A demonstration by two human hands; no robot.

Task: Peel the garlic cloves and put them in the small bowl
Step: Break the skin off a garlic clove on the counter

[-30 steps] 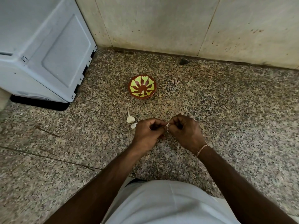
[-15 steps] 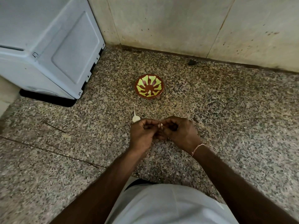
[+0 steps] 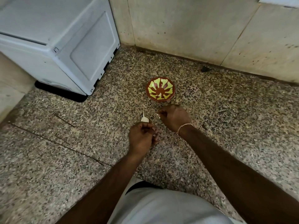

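Two hands work low over the speckled stone floor (image 3: 226,126), and they are now apart. The right hand (image 3: 175,118) is nearer to the small bowl (image 3: 160,88), which stands just beyond its knuckles, toward the wall (image 3: 186,29). Its fingers are curled and they pinch a small white piece (image 3: 158,115) at the left side of the fist; I cannot tell if this is a strip of skin or the clove itself. The left hand (image 3: 141,136) stays closer to the person's body, fingers curled inward, but what it holds is hidden from me. One unpeeled garlic clove (image 3: 144,118) lies on the floor, touching the far edge of the left hand, with its thin tip pointing away toward the wall. The bowl looks to have nothing in it. Half a second ago both hands were pressed together around one clove; since then the right hand has pulled away toward the bowl. I think the peeling of this clove is nearly at its end. A grey appliance (image 3: 64,42) stands at the left.
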